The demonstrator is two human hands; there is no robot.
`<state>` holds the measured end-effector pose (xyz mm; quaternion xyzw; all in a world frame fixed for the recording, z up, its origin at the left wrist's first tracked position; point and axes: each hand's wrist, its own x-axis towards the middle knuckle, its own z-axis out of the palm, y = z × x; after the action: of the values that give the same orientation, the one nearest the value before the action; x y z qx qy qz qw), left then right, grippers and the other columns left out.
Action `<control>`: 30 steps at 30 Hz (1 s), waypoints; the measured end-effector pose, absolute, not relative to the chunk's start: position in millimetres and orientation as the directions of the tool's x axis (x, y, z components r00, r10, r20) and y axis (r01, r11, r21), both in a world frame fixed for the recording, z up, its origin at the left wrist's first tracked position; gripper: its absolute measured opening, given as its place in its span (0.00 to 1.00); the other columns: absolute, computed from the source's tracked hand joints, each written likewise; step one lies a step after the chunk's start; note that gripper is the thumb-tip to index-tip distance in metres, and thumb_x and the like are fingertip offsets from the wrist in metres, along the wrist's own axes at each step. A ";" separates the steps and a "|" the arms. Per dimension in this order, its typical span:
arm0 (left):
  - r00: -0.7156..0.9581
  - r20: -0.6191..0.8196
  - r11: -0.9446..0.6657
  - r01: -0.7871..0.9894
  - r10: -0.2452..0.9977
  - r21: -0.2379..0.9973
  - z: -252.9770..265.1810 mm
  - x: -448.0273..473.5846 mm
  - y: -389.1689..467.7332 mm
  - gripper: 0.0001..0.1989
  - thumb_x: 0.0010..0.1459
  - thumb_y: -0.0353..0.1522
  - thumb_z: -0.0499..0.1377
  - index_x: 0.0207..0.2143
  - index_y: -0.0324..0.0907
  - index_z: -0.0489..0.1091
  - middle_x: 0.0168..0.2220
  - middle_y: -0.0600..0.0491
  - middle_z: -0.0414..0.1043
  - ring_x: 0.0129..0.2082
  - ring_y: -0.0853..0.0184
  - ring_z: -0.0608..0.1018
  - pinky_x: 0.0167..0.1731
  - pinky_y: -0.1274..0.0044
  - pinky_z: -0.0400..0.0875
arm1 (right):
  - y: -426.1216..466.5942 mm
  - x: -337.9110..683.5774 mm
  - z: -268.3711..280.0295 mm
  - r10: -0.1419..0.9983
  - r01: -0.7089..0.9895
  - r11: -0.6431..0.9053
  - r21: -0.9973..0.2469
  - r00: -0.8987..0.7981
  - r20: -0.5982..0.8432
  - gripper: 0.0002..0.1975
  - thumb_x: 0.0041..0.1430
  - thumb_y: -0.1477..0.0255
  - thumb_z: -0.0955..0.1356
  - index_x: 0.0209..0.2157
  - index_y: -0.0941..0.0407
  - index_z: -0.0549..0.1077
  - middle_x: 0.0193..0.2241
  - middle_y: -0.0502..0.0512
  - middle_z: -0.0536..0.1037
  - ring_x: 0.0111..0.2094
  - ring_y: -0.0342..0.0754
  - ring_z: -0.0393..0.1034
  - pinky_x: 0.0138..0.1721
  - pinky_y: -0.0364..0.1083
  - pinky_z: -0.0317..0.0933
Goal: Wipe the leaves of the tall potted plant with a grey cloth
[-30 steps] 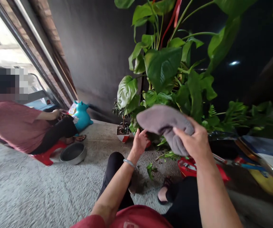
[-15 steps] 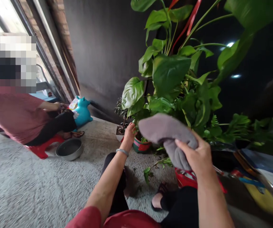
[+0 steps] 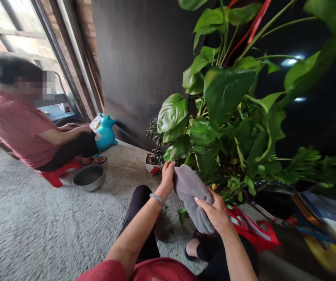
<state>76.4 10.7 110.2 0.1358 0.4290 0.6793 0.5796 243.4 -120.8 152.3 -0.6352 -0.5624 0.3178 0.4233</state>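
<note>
A soft grey cloth (image 3: 190,191), bunched and folded, is gripped by my right hand (image 3: 216,210), thumb on top. My left hand (image 3: 167,176), with a bangle on its wrist, is at the cloth's left edge, fingers curled together just under a low leaf (image 3: 180,146). Whether those fingers pinch the leaf or the cloth's edge cannot be made out. Above both hands rises a large leafy potted plant (image 3: 229,89) with broad green leaves. The cloth and leaves hide its pot.
A small potted plant (image 3: 154,160) stands beyond my left hand. Leftward are a grey basin (image 3: 89,178), a turquoise animal-shaped toy (image 3: 106,134) and a person (image 3: 24,128) on a red stool (image 3: 52,175). A red bag-like item (image 3: 252,230) lies right, near stacked things (image 3: 328,218).
My right hand has brought the cloth down and left, against my left hand. My left-hand fingers have curled in. The view has shifted, and the seated person's head and arms have moved.
</note>
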 end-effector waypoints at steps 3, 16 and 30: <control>-0.402 -0.217 -0.090 -0.620 0.890 0.780 116.4 68.2 -11.1 0.14 0.55 0.26 0.67 0.45 0.44 0.78 0.53 0.48 0.80 0.62 0.57 0.75 0.63 0.69 0.66 | -132.4 251.9 165.8 0.977 0.401 -0.034 -0.915 0.207 0.055 0.29 0.46 0.54 0.75 0.48 0.54 0.83 0.46 0.61 0.88 0.51 0.65 0.81 0.60 0.62 0.71; 0.278 -0.222 0.355 -0.692 0.935 0.629 137.2 78.9 -67.8 0.16 0.52 0.42 0.73 0.37 0.40 0.81 0.37 0.45 0.83 0.52 0.46 0.81 0.58 0.59 0.72 | -137.0 242.3 170.0 0.980 0.107 0.014 -0.994 0.194 0.035 0.46 0.39 0.61 0.81 0.63 0.51 0.73 0.59 0.60 0.82 0.56 0.60 0.79 0.58 0.54 0.73; 0.232 0.109 0.048 -0.581 0.967 0.813 159.6 71.3 -20.0 0.06 0.60 0.32 0.66 0.39 0.40 0.82 0.44 0.43 0.81 0.56 0.47 0.78 0.66 0.58 0.63 | -138.8 212.3 175.0 0.884 -0.126 -0.403 -0.907 0.204 -0.421 0.25 0.36 0.54 0.81 0.41 0.34 0.83 0.50 0.53 0.87 0.63 0.70 0.73 0.59 0.63 0.74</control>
<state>71.3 -20.0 159.6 0.3911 0.2465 0.5685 0.6805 212.3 -138.8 175.0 -0.6280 -0.3016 0.5540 0.4558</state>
